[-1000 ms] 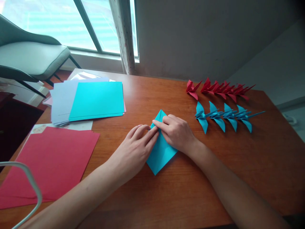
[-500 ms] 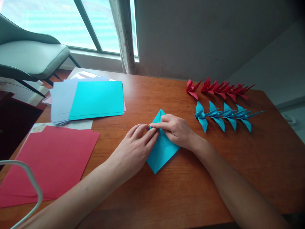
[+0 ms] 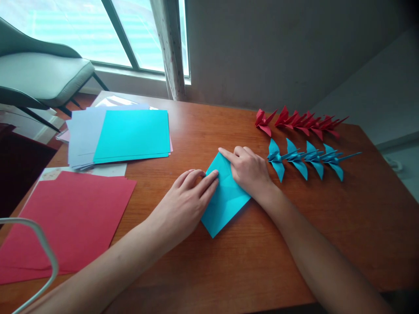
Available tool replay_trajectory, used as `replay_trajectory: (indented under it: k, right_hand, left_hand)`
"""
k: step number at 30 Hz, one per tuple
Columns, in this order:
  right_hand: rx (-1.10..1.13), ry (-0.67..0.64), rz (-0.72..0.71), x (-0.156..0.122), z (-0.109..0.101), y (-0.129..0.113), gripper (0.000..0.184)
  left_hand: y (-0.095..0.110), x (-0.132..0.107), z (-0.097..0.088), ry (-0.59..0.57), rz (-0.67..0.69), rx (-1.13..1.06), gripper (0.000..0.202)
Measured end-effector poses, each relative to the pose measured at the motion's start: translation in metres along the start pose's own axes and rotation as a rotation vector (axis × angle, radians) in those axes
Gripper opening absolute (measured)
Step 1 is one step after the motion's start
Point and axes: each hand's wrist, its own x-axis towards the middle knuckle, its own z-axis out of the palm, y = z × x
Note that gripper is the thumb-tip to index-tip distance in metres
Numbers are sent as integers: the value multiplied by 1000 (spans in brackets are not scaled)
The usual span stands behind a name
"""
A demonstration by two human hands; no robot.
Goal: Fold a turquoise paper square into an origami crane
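A folded blue paper (image 3: 223,201), diamond-shaped, lies flat on the wooden table (image 3: 209,266) in front of me. My left hand (image 3: 186,198) rests on its left corner with the fingers laid flat and pressing down. My right hand (image 3: 250,171) lies along the paper's upper right edge. Its index finger is stretched out to the top corner. Neither hand grips or lifts the paper.
Several blue paper cranes (image 3: 304,159) and several red paper cranes (image 3: 299,121) stand in two rows at the right. A stack of cyan and pale sheets (image 3: 131,135) and red sheets (image 3: 68,218) lie at the left. A grey chair (image 3: 42,74) stands beyond the table.
My right hand slid from the paper's left corner up along the fold to the top corner, flattening it. My left hand stayed on the left corner.
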Motion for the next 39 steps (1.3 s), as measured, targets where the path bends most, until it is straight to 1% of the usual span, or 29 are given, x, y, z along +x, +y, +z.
replay_trajectory:
  k: [4, 9, 13, 18, 20, 23, 26, 28, 32, 36, 39]
  right_hand:
    - [-1, -3, 36, 1, 1, -2, 51]
    - [-45, 30, -31, -1, 1, -3, 50]
    - [-4, 47, -154, -5, 0, -4, 44]
    - [138, 78, -355, -7, 0, 0, 39]
    - [196, 92, -396, -6, 1, 2, 38]
    - [306, 92, -406, -4, 3, 6, 39]
    - [416, 39, -415, -1, 5, 8, 41]
    - [448, 13, -419, 0, 5, 10, 41]
    - [460, -2, -433, 1, 6, 12, 41]
    - [435, 21, -449, 1, 7, 12, 41]
    - [337, 62, -394, 0, 6, 11, 41]
  left_hand:
    - [0, 0, 0, -5, 1, 2, 49]
    - [0, 1, -1, -9, 3, 15, 49]
    - [0, 1, -2, -17, 14, 27, 50]
    - [0, 2, -4, -29, 15, 23, 50]
    - [0, 2, -6, -36, 8, 13, 50]
    - [2, 3, -7, -48, -6, 2, 50]
    - [3, 2, -7, -51, -11, -4, 49]
    - [3, 2, -6, -43, -18, -5, 50]
    - [4, 1, -5, -37, -30, 1, 51]
    - [3, 1, -5, -23, -12, -3, 51]
    - [2, 1, -4, -18, -14, 12, 52]
